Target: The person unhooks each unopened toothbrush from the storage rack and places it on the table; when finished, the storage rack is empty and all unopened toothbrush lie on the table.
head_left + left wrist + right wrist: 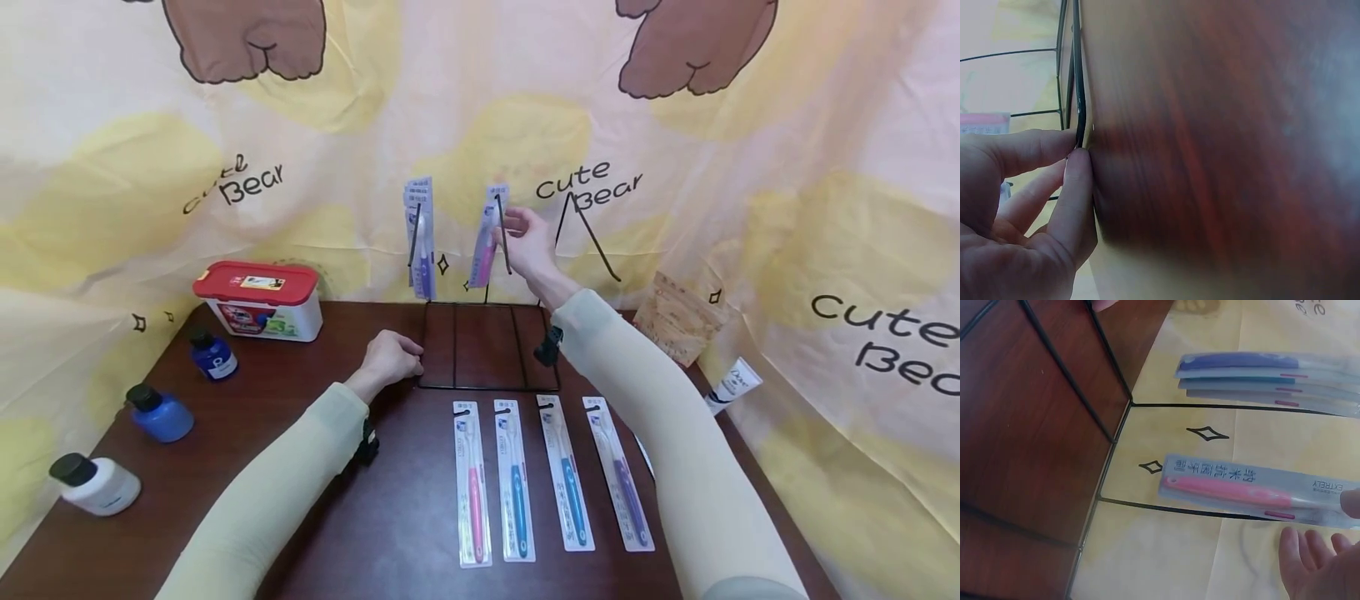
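Note:
My left hand (392, 364) pinches the front left part of the black wire rack (489, 389) at the table's surface; the left wrist view shows thumb and fingers on the wire (1080, 81). My right hand (528, 243) holds a packaged pink toothbrush (1229, 489) at the rack's right hook, with the thumb on the pack's face and several fingertips below its edge. Part of its grip is hidden. On the left hook hang several packaged toothbrushes (422, 242), a purple one in front. Nearer me lie packaged toothbrushes in a row: pink (475, 508), blue (518, 508), teal (573, 500) and purple (628, 500).
At the left stand a red-lidded white tub (258, 304), two blue bottles (213, 357) and a white bottle (101, 487). A brown pouch (675, 321) and a white tube (735, 385) are on the right. A printed cloth (465, 108) hangs behind the table (390, 517).

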### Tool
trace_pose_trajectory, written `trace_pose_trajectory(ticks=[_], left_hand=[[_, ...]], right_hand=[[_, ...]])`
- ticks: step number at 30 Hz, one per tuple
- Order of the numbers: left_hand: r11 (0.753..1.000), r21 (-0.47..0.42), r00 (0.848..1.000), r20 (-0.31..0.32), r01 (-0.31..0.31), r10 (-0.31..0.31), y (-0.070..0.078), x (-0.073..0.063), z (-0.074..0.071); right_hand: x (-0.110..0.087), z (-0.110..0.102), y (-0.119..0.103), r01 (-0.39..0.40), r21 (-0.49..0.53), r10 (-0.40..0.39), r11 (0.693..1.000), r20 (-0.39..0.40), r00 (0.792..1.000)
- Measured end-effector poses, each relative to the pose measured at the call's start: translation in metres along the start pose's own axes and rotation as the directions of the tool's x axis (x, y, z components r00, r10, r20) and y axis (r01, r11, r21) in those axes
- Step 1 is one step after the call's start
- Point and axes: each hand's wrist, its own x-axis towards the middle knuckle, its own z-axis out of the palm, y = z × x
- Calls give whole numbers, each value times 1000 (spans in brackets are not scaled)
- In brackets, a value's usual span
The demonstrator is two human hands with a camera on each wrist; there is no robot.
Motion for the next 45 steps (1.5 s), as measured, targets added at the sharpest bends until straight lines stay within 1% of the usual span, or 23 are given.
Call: trace_pose_trajectory(ticks=[4,6,10,12,16,18,26,28,32,34,36,38,39,43,45], left_hand=[[1000,-2,1000,8,19,-19,0,1,2],[1000,1,1000,13,18,-18,1,1,2],[1000,2,1000,13,4,-4,3,0,0],[1000,4,1000,9,-2,2,3,-1,-1],[1000,12,1000,-7,-11,12,1,-2,-2],[1000,13,1000,-10,-12,12,0,-2,-2],[1000,8,1000,-2,19,-19,-1,0,0],[1000,7,1000,-9,12,-12,-1,0,0],[1000,20,1000,-21,-19,19,-2,0,1],[1000,15,1000,-21,-20,20,-2,1,1],[1000,8,1000,-18,-17,17,-2,1,1],[1000,-3,1000,-12,-10,10,-2,2,0],[1000,-6,1000,-11,-21,21,-7,7,1],[1000,-8,1000,-5,-16,16,-8,8,0],[1000,-7,1000,-11,-16,16,-10,10,0]], right_hand=[[0,0,2,-2,-29,1,1000,-38,999],[-2,0,3,1,-22,-2,1000,-58,998],[-4,-3,5,16,12,-15,1000,-66,998],[-5,-3,5,23,5,-22,1000,-53,998],[-5,-2,3,29,-25,-29,999,9,1000],[-4,0,3,33,-23,-32,999,27,999],[-5,7,5,23,29,-24,999,32,999],[-6,7,4,27,39,-28,999,18,999],[-8,3,5,42,32,-40,999,-64,997],[-10,-2,6,48,44,-43,998,-97,994],[-13,-7,8,51,53,-45,997,-115,992],[-19,-12,10,71,61,-63,996,-120,991],[-23,-14,11,81,66,-73,995,-117,990],[-42,-21,17,118,72,-113,990,-71,991],[-52,-21,21,111,89,-109,990,-31,994]])
